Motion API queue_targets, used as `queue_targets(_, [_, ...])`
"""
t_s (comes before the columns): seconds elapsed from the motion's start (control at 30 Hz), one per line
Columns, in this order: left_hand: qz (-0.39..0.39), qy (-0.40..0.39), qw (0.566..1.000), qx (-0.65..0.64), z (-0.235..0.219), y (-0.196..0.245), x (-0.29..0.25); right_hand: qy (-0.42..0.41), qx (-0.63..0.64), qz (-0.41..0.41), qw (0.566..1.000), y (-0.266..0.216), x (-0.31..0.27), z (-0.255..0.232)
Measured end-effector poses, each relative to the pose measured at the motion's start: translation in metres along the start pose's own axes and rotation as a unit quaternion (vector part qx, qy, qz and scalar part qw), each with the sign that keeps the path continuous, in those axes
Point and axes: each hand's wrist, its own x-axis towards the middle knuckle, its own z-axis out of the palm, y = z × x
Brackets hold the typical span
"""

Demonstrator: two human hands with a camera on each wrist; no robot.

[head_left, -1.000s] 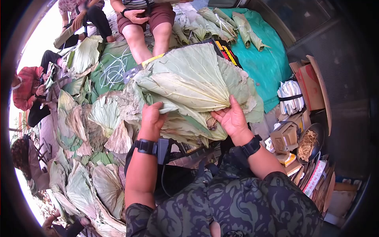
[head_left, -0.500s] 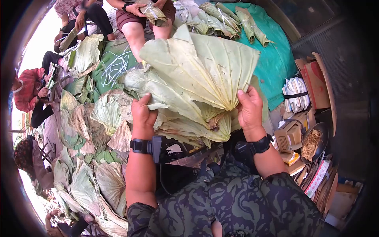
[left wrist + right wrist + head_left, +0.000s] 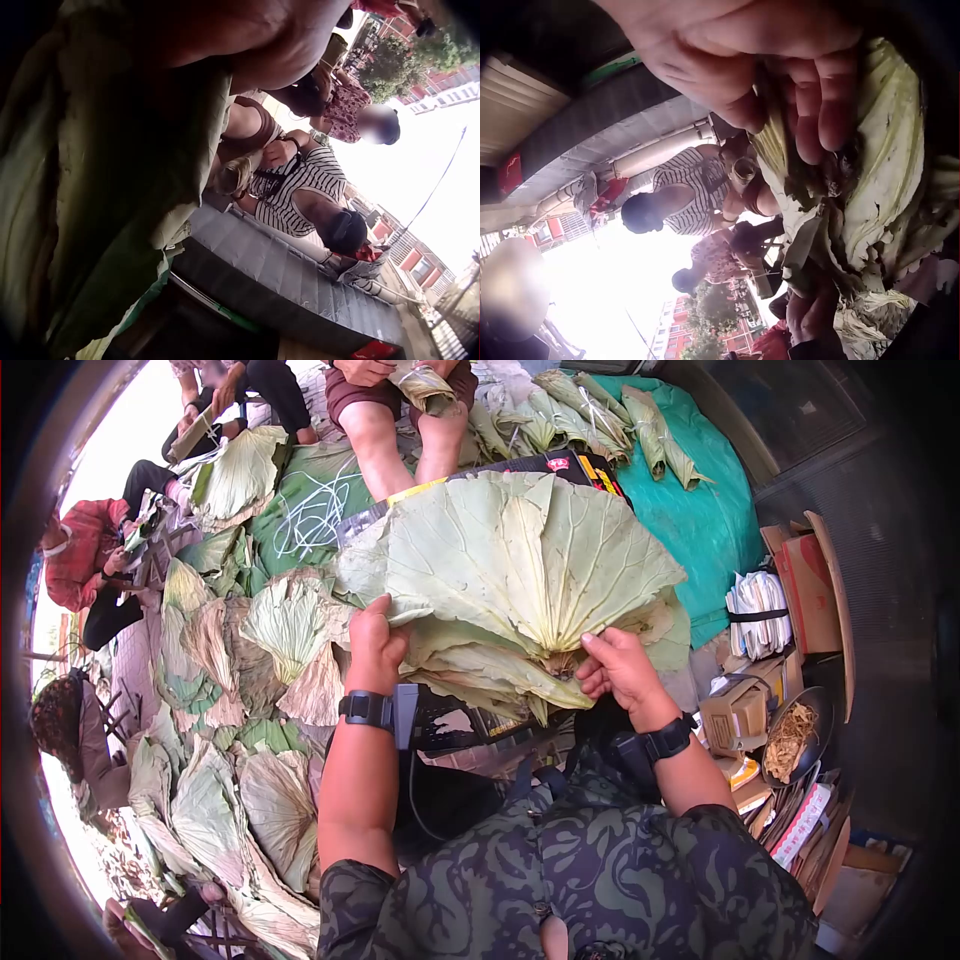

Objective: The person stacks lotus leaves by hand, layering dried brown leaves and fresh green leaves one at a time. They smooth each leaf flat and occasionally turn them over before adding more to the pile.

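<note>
A fan-shaped stack of large dried leaves spreads in front of the person in the head view, its stem ends gathered near the right hand. The left hand grips the stack's left edge, thumb on top. Near the gathered stems, the right hand pinches the top leaf's edge between thumb and fingers, its other fingers curled. In the right wrist view the right hand has its fingertips at the ribbed leaf base. Leaf layers fill the left of the left wrist view, below the left hand.
More leaves lie in piles at the left. Tied leaf bundles rest on a teal sheet. White string lies behind. Boxes and a bowl stand at the right. Other people sit at the back and left.
The top leaf, raised by the right hand half a second ago, has come down onto the stack and lies spread. The right hand has lowered toward the stems. The left hand keeps its grip.
</note>
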Motion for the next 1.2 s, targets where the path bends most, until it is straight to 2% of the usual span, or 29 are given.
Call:
queue_targets(0.03, [0.001,0.004,1.000,-0.002,-0.001,0.001,0.001,0.013,-0.134,-0.034,0.990,0.000,-0.002,-0.001])
queue_targets(0.07, [-0.001,-0.007,1.000,-0.010,-0.001,0.002,0.001,0.045,-0.137,-0.117,0.983,0.003,-0.001,0.000])
queue_targets(0.1, [-0.003,-0.019,1.000,-0.016,-0.001,0.001,0.001,0.046,-0.137,-0.114,0.983,0.006,0.003,0.002])
queue_targets(0.13, [-0.009,-0.042,0.999,-0.010,-0.002,0.001,0.003,0.060,-0.181,-0.250,0.949,0.006,0.012,0.006])
queue_targets(0.17, [-0.008,-0.042,0.999,-0.011,0.002,0.000,0.000,0.071,-0.221,-0.383,0.894,-0.001,0.013,0.019])
queue_targets(0.2, [-0.008,-0.030,0.999,-0.005,0.006,-0.001,-0.003,0.028,-0.265,-0.335,0.904,-0.013,0.006,0.030])
queue_targets(0.23, [-0.004,-0.017,1.000,0.000,0.009,0.000,-0.006,0.021,-0.264,-0.337,0.904,-0.013,0.013,0.043])
queue_targets(0.27, [0.006,0.015,1.000,0.005,0.008,-0.001,-0.005,-0.005,-0.380,-0.434,0.817,-0.011,0.021,0.055])
queue_targets(0.3, [0.010,0.021,1.000,0.004,0.005,0.001,-0.005,-0.027,-0.482,-0.520,0.705,-0.006,0.028,0.062])
queue_targets(0.33, [0.040,0.030,0.999,0.011,0.002,0.001,-0.004,-0.032,-0.481,-0.521,0.704,0.002,0.033,0.065])
queue_targets(0.4, [0.090,0.042,0.994,0.042,-0.009,0.003,-0.001,-0.091,-0.611,-0.421,0.664,0.018,0.039,0.067])
queue_targets(0.43, [0.091,0.048,0.994,0.041,-0.019,0.004,0.007,-0.097,-0.610,-0.422,0.664,0.016,0.040,0.067])
queue_targets(0.5, [0.104,0.148,0.983,0.020,-0.038,0.005,0.023,-0.108,-0.580,-0.432,0.682,0.012,0.040,0.060])
queue_targets(0.53, [0.082,0.164,0.983,0.031,-0.038,0.011,0.016,-0.094,-0.551,-0.457,0.692,0.016,0.043,0.058])
queue_targets(0.63, [0.096,0.138,0.986,0.021,-0.050,0.018,0.016,-0.069,-0.533,-0.488,0.688,0.025,0.044,0.056])
queue_targets(0.7, [0.090,0.165,0.982,0.029,-0.054,0.023,0.019,-0.077,-0.526,-0.493,0.689,0.024,0.043,0.056])
queue_targets(0.77, [0.037,0.226,0.973,0.024,-0.056,0.027,0.022,-0.082,-0.521,-0.500,0.687,0.021,0.043,0.056])
queue_targets(0.8, [0.039,0.197,0.980,-0.001,-0.073,0.024,0.036,-0.089,-0.536,-0.497,0.677,0.021,0.042,0.056])
queue_targets(0.83, [0.040,0.198,0.979,0.000,-0.083,0.022,0.047,-0.096,-0.551,-0.493,0.666,0.020,0.042,0.055])
queue_targets(0.93, [0.083,0.225,0.969,0.061,-0.093,0.020,0.052,-0.117,-0.557,-0.474,0.672,0.016,0.042,0.055])
queue_targets(1.0, [0.186,0.307,0.900,0.246,-0.084,0.025,0.036,-0.124,-0.560,-0.463,0.676,0.011,0.037,0.056])
queue_targets(1.03, [0.186,0.307,0.900,0.248,-0.084,0.027,0.031,-0.132,-0.564,-0.454,0.677,0.010,0.036,0.056])
queue_targets(1.1, [0.177,0.345,0.842,0.374,-0.087,0.036,0.020,-0.131,-0.563,-0.456,0.677,0.012,0.039,0.055])
queue_targets(1.13, [0.227,0.352,0.837,0.351,-0.101,0.032,0.027,-0.130,-0.562,-0.458,0.676,0.013,0.040,0.055])
queue_targets(1.17, [0.229,0.352,0.836,0.354,-0.103,0.035,0.025,-0.129,-0.559,-0.459,0.679,0.013,0.039,0.055])
queue_targets(1.2, [0.247,0.376,0.812,0.370,-0.104,0.038,0.023,-0.132,-0.560,-0.456,0.679,0.012,0.038,0.055])
